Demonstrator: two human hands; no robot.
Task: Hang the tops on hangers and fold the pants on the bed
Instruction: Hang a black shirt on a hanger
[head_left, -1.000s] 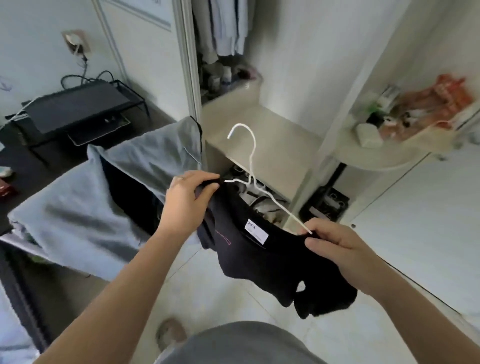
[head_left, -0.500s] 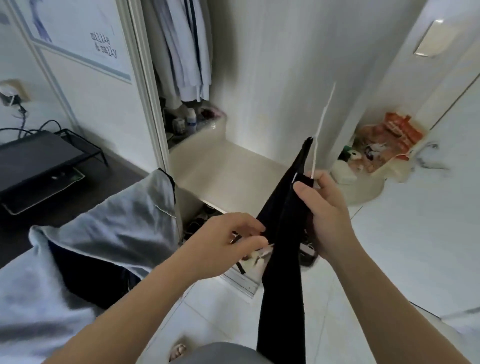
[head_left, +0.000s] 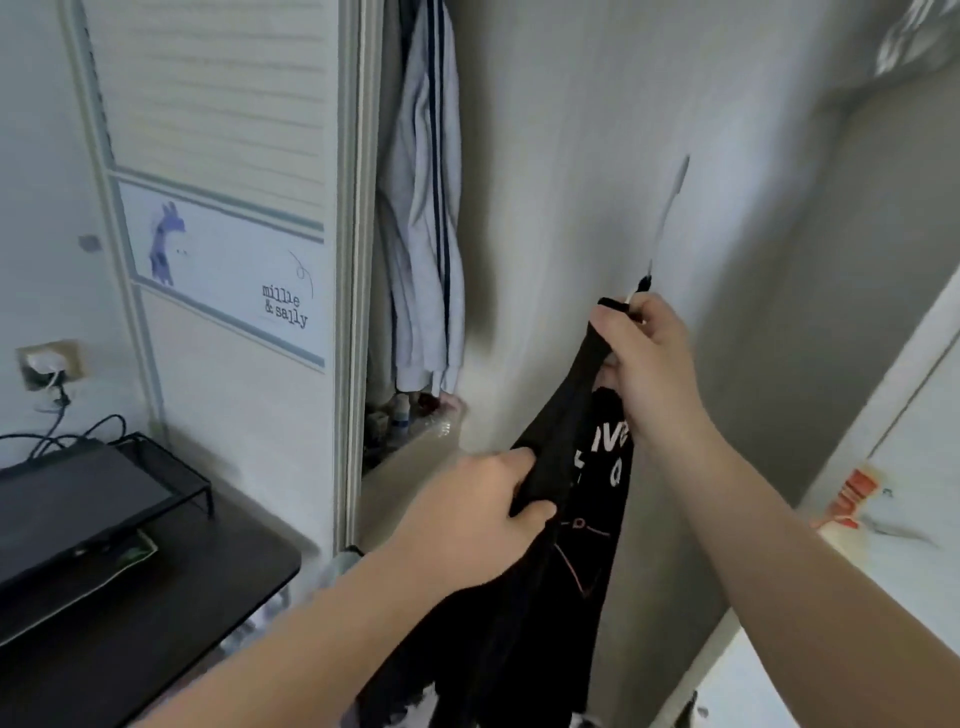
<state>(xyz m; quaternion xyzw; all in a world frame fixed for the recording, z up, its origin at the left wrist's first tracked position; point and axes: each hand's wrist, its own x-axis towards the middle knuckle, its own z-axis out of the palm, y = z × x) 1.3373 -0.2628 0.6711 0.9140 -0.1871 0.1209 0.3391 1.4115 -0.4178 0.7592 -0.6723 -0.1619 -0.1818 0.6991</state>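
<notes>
Black fabric of the top (head_left: 519, 649) hangs in mid-air in front of the open wardrobe, bunched edge-on from its upper end in the right hand (head_left: 649, 353) down past the left hand (head_left: 467, 514), with white lettering and a thin pink line showing on the side facing the right forearm. The white hanger (head_left: 667, 218) rises above the right fist as a blurred stem, and its arms are hidden inside the cloth, so whether both shoulders sit on them cannot be told. The likely failure is one shoulder slipping off, which a downward tug from the left hand or a tilt of the hanger would cause. A second risk is a missed hook, since the hook is smeared by motion and no rail is in view. The long loose lower part could also snag on the wardrobe's lower ledge (head_left: 415, 467). Right-hand fingers are curled tight around the neck of the top and the base of the hanger stem. Left-hand fingers (head_left: 511, 460) and thumb are closed in a pinch on a fold of the cloth lower down. Pale striped garments (head_left: 426, 234) hang inside the wardrobe beside the sliding door (head_left: 223, 234), and a dark desk (head_left: 182, 597) stands at the left.
</notes>
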